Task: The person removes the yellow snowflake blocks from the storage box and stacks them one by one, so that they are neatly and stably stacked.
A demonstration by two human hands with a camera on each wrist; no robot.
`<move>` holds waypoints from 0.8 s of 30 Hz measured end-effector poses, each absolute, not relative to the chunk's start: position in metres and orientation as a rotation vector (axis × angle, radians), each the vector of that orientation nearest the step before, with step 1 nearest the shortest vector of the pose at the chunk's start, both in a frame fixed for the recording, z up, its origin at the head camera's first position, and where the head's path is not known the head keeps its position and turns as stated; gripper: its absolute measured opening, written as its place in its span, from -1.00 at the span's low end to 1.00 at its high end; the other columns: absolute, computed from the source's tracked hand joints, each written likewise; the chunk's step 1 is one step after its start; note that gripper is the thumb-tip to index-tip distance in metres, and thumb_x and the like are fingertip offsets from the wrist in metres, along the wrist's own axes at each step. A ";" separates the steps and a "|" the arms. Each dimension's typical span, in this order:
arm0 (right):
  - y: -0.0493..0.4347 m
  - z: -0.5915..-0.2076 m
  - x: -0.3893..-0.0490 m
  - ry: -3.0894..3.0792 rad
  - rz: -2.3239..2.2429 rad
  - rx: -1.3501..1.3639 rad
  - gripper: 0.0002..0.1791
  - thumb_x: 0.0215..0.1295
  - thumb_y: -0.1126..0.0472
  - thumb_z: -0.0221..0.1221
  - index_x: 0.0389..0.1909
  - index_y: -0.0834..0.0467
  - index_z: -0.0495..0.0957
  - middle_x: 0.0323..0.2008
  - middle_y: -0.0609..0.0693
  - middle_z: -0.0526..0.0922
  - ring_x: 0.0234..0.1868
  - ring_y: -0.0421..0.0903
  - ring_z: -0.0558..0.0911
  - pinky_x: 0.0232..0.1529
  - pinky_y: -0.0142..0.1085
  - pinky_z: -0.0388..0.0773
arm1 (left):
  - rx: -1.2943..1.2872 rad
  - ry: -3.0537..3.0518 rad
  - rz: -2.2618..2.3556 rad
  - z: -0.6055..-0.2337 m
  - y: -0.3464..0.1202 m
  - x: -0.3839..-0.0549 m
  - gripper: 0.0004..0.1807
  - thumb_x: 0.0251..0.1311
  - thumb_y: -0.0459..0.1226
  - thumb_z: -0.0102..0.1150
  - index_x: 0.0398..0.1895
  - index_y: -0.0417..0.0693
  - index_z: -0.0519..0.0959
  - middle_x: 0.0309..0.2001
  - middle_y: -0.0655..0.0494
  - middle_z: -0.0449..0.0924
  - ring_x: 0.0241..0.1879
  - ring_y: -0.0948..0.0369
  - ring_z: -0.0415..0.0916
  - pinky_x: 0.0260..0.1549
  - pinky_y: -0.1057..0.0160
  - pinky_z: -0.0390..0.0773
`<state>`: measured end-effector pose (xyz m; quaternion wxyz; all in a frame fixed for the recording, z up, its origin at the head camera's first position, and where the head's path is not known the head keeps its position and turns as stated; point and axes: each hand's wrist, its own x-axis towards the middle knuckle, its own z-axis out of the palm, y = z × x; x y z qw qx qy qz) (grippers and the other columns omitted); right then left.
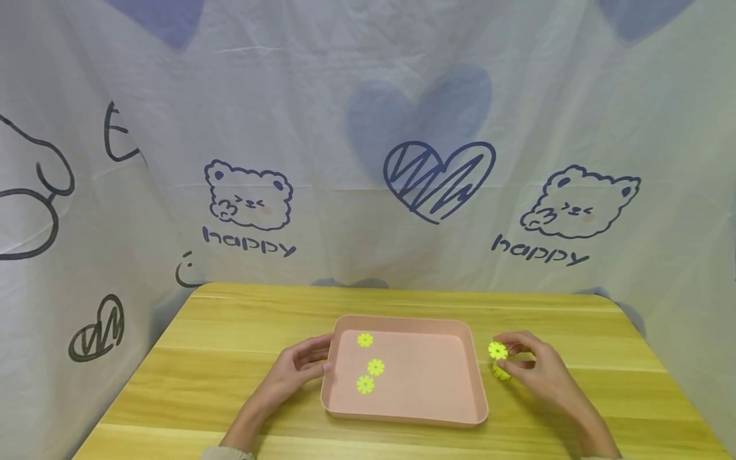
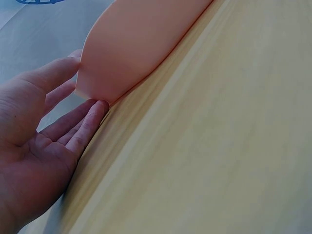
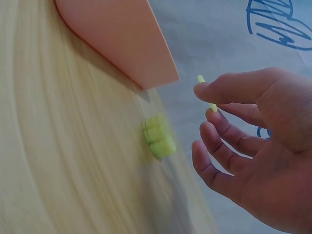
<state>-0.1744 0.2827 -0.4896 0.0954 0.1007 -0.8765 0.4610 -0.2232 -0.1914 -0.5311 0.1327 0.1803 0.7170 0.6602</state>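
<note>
My left hand [image 1: 287, 372] holds the left side of a pink tray [image 1: 428, 377], thumb at the rim and the other fingers against the outer wall. To the right of the tray, my right hand [image 1: 543, 369] pinches a yellow-green notched plastic disc [image 1: 498, 350] between thumb and fingertip. Seen edge-on in the right wrist view, this disc [image 3: 200, 78] is raised above a small stack of similar discs [image 3: 160, 137] on the table. Inside the tray, at its left, lie three more discs, an upper one [image 1: 365, 340], a middle one [image 1: 375, 367] and a lower one [image 1: 365, 384].
The wooden table [image 1: 230, 338] carries the tray near its middle. A pale cloth [image 1: 322, 128] printed with hearts and bear faces hangs behind the table and along its sides.
</note>
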 end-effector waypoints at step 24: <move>0.297 -0.504 -0.173 -2.775 1.473 0.184 -0.60 0.17 0.42 0.39 0.06 0.34 0.64 -0.04 0.12 0.69 -0.10 -0.07 0.58 -0.06 -0.35 0.68 | 0.550 2.089 1.918 -0.531 -0.192 -0.222 -0.35 0.36 -0.38 0.30 0.48 -0.26 0.34 0.46 -0.24 0.34 0.36 -0.21 0.38 0.23 0.27 0.57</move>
